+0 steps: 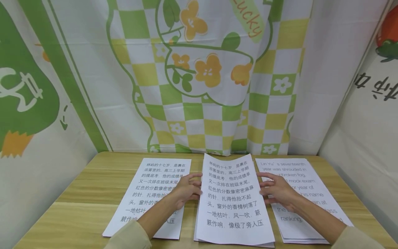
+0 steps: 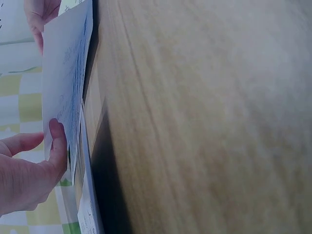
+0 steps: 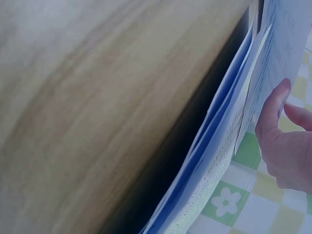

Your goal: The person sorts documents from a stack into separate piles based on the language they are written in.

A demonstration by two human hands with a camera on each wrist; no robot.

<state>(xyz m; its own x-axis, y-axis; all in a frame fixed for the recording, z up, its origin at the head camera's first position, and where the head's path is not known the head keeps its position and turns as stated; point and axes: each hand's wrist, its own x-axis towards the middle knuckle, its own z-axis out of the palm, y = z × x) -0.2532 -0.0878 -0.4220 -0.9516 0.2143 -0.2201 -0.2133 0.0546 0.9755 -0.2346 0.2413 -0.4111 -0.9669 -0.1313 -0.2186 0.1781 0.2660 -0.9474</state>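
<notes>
A printed sheet of paper (image 1: 231,207) with Chinese text is in the middle in the head view, its top edge lifted and bowed. At its left edge, my left hand (image 1: 188,190) pinches it. My right hand (image 1: 276,190) pinches the right edge at about the same height. The left wrist view shows the thumb (image 2: 57,136) against the sheet's printed face. In the right wrist view, a fingertip (image 3: 282,85) likewise presses on the sheet. More paper (image 1: 196,231) lies beneath the held sheet, mostly hidden by it.
On the left of the wooden table (image 1: 73,211) lies another Chinese-printed sheet (image 1: 143,207), partly covered by my left forearm. A stack of English-printed sheets (image 1: 286,166) lies on the right under my right hand and forearm. A patterned curtain (image 1: 199,121) hangs behind the table's back edge.
</notes>
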